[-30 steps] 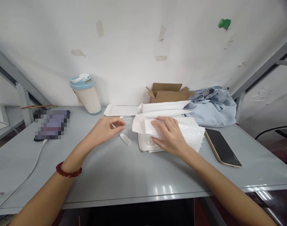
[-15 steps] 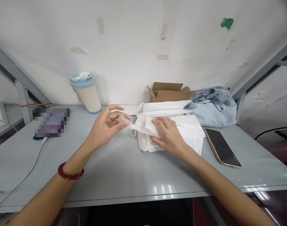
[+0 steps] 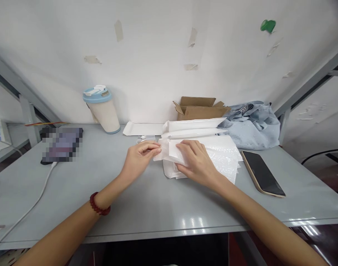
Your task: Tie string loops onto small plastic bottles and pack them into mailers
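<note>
My right hand (image 3: 198, 160) is wrapped over a white bubble mailer (image 3: 176, 150), thumb on the near side and fingers on top. At the mailer's left end, the thumb and fingertips of my left hand (image 3: 142, 157) pinch the edge of its thin, translucent flap. Under and beside the right hand lies a fanned stack of white bubble mailers (image 3: 223, 157). Just behind my left fingers, a small clear bag (image 3: 146, 139) with a white item, perhaps a cable, rests on the table.
White padded mailers (image 3: 195, 125) stand behind the stack, and a flat white one (image 3: 144, 128) lies by the wall. Around them are an open cardboard box (image 3: 202, 111), light blue cloth (image 3: 253, 127), a phone (image 3: 262, 173), a blue-lidded cup (image 3: 102, 111) and a blurred-out device (image 3: 63, 144) with its cable.
My left hand has moved right and down, from a small clear piece with a white loop to the mailer's flap. The small clear bag now shows on the table. My right hand barely moved.
</note>
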Action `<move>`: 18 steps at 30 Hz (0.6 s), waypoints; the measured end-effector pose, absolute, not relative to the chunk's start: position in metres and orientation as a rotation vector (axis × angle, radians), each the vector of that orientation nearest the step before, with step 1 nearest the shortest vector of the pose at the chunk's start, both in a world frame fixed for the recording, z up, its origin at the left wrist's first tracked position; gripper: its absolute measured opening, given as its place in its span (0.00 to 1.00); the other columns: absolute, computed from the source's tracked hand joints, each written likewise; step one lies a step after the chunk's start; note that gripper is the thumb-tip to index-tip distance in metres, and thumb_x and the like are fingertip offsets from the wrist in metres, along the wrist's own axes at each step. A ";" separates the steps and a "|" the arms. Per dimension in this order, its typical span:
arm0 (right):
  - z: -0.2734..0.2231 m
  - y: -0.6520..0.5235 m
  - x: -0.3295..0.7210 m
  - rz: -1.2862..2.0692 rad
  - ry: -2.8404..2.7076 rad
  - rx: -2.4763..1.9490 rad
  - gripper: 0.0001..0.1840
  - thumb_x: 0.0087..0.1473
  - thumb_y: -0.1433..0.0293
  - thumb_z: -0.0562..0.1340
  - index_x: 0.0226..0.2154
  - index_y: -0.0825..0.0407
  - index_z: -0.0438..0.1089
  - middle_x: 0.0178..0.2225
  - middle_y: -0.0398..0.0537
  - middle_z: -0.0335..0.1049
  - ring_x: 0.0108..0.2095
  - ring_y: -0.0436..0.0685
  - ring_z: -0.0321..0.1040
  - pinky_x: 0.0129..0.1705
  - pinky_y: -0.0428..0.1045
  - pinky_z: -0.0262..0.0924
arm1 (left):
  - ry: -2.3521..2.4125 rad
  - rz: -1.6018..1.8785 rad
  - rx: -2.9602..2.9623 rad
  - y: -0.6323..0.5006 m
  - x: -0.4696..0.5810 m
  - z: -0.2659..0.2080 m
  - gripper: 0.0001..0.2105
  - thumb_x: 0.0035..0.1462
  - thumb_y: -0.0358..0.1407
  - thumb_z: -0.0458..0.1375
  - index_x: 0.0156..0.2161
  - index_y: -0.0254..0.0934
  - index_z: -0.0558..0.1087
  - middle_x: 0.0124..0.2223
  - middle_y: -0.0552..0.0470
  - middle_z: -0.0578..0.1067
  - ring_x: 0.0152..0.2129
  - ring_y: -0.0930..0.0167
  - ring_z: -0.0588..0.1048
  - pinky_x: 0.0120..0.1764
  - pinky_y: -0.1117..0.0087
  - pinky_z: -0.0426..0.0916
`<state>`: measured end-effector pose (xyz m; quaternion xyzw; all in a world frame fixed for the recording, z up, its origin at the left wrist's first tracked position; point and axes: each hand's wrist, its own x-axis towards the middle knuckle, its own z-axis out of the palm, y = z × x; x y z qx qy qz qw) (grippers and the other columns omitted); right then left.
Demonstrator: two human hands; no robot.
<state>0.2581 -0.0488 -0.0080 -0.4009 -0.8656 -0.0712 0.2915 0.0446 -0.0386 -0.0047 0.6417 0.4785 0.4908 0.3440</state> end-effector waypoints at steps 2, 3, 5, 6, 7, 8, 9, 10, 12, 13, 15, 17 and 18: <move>-0.009 -0.049 0.257 -0.186 -2.316 -1.063 0.22 0.50 0.70 0.60 0.49 0.53 0.60 0.47 0.58 0.64 0.46 0.64 0.60 0.44 0.57 0.57 | 1.271 1.242 1.853 -0.039 0.045 -0.009 0.07 0.54 0.39 0.58 0.31 0.40 0.77 0.39 0.50 0.78 0.37 0.65 0.75 0.40 0.65 0.70; -0.010 -0.048 0.257 -0.189 -2.322 -1.062 0.22 0.50 0.70 0.60 0.49 0.53 0.60 0.47 0.58 0.64 0.47 0.64 0.59 0.44 0.57 0.57 | 1.263 1.204 1.945 -0.040 0.046 -0.010 0.08 0.56 0.38 0.57 0.32 0.41 0.78 0.40 0.50 0.78 0.38 0.64 0.75 0.41 0.64 0.69; -0.011 -0.048 0.257 -0.196 -2.335 -1.065 0.22 0.49 0.70 0.60 0.49 0.53 0.60 0.47 0.58 0.64 0.47 0.64 0.59 0.44 0.57 0.57 | 1.189 1.096 2.106 -0.041 0.047 -0.012 0.10 0.58 0.36 0.54 0.33 0.42 0.78 0.39 0.51 0.79 0.40 0.64 0.74 0.44 0.63 0.68; -0.011 -0.048 0.257 -0.196 -2.343 -1.067 0.23 0.49 0.70 0.60 0.49 0.54 0.60 0.47 0.58 0.64 0.47 0.64 0.59 0.44 0.57 0.57 | 1.132 1.036 2.168 -0.042 0.048 -0.011 0.11 0.58 0.35 0.53 0.33 0.42 0.78 0.39 0.52 0.79 0.41 0.63 0.73 0.44 0.62 0.67; -0.011 -0.048 0.257 -0.192 -2.350 -1.067 0.23 0.48 0.71 0.60 0.49 0.54 0.60 0.47 0.58 0.64 0.47 0.64 0.59 0.44 0.57 0.57 | 1.071 0.981 2.212 -0.043 0.048 -0.010 0.12 0.59 0.35 0.52 0.33 0.43 0.78 0.38 0.52 0.79 0.42 0.63 0.73 0.44 0.62 0.67; -0.012 -0.048 0.257 -0.186 -2.359 -1.067 0.23 0.48 0.71 0.60 0.49 0.54 0.60 0.47 0.58 0.64 0.47 0.65 0.59 0.45 0.57 0.57 | 1.012 0.936 2.238 -0.043 0.049 -0.009 0.12 0.59 0.34 0.52 0.32 0.44 0.79 0.37 0.53 0.80 0.42 0.63 0.72 0.44 0.62 0.67; -0.012 -0.048 0.257 -0.181 -2.366 -1.067 0.23 0.48 0.71 0.60 0.48 0.54 0.60 0.47 0.58 0.64 0.46 0.65 0.59 0.44 0.57 0.57 | 0.971 0.908 2.244 -0.043 0.049 -0.008 0.12 0.59 0.34 0.51 0.32 0.44 0.79 0.36 0.53 0.80 0.41 0.63 0.72 0.44 0.62 0.67; -0.011 -0.048 0.257 -0.178 -2.369 -1.066 0.23 0.48 0.71 0.60 0.49 0.54 0.60 0.47 0.58 0.64 0.46 0.65 0.59 0.44 0.57 0.57 | 0.964 0.908 2.234 -0.043 0.048 -0.006 0.12 0.59 0.34 0.52 0.33 0.44 0.79 0.37 0.54 0.80 0.41 0.63 0.72 0.44 0.62 0.67; -0.011 -0.048 0.257 -0.179 -2.370 -1.066 0.23 0.49 0.70 0.61 0.49 0.54 0.60 0.47 0.59 0.64 0.47 0.65 0.59 0.44 0.58 0.57 | 1.069 0.970 2.182 -0.040 0.044 -0.004 0.11 0.58 0.35 0.52 0.34 0.43 0.78 0.38 0.53 0.80 0.40 0.63 0.72 0.42 0.63 0.67; -0.011 -0.048 0.258 -0.178 -2.368 -1.075 0.23 0.49 0.70 0.61 0.49 0.54 0.60 0.47 0.59 0.64 0.47 0.65 0.59 0.45 0.58 0.57 | 1.166 1.015 2.155 -0.036 0.040 -0.004 0.10 0.57 0.35 0.53 0.34 0.43 0.78 0.39 0.52 0.80 0.40 0.63 0.72 0.40 0.64 0.67; -0.011 -0.048 0.259 -0.166 -2.362 -1.121 0.24 0.49 0.69 0.62 0.49 0.55 0.59 0.48 0.60 0.63 0.47 0.66 0.59 0.45 0.58 0.57 | 1.386 1.081 2.139 -0.027 0.028 -0.005 0.09 0.56 0.36 0.53 0.34 0.41 0.77 0.39 0.50 0.79 0.39 0.62 0.72 0.37 0.64 0.67; -0.009 -0.047 0.259 -0.142 -2.359 -1.186 0.26 0.48 0.68 0.62 0.50 0.56 0.59 0.49 0.61 0.62 0.47 0.67 0.59 0.46 0.59 0.58 | 1.552 1.098 2.239 -0.015 0.013 -0.010 0.09 0.54 0.37 0.53 0.34 0.41 0.76 0.40 0.47 0.78 0.42 0.59 0.71 0.41 0.61 0.66; -0.008 -0.047 0.259 -0.128 -2.358 -1.213 0.27 0.48 0.67 0.63 0.50 0.55 0.58 0.49 0.61 0.62 0.46 0.67 0.59 0.46 0.60 0.58 | 1.630 1.106 2.286 -0.009 0.006 -0.013 0.09 0.53 0.38 0.54 0.36 0.40 0.75 0.42 0.45 0.77 0.43 0.57 0.70 0.43 0.58 0.65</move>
